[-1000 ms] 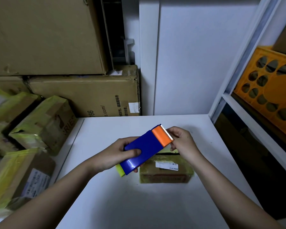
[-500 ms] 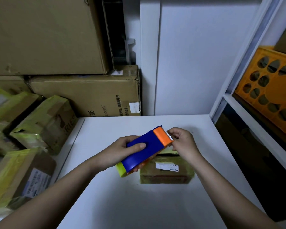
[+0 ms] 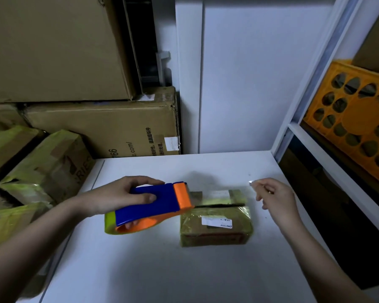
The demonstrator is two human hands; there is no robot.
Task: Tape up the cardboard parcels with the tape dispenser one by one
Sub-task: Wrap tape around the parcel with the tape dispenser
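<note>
Head view: the left hand [image 3: 116,196] grips the tape dispenser [image 3: 150,207], fingers curled over its blue body and thumb on the near side. The dispenser's orange cutter end faces right and is held above the white table [image 3: 162,270], just beside the left end of the cardboard parcel [image 3: 216,224]. The yellow tape roll shows at the dispenser's lower left.

The right hand [image 3: 276,196] hovers beyond the parcel's right end, thumb and forefinger pinched on the free end of the tape [image 3: 251,183]. A clear strip of tape appears to span from the cutter to that pinch, above the parcel's far edge; its exact line is hard to make out.

The parcel lies flat near the table's middle, toward the right edge, already wrapped in yellowish film, with a white label on its top face.

Step in hand, as judged: a length of tape is drawn out, not yet laid on the parcel. The next move calls for lowering the strip onto the parcel, pressing the free end down at the right side, then tearing the tape at the cutter teeth.

Left of the table stand more taped parcels [image 3: 42,169] and stacked large cartons [image 3: 101,130]. An orange crate [image 3: 354,119] sits on the shelving at right.
</note>
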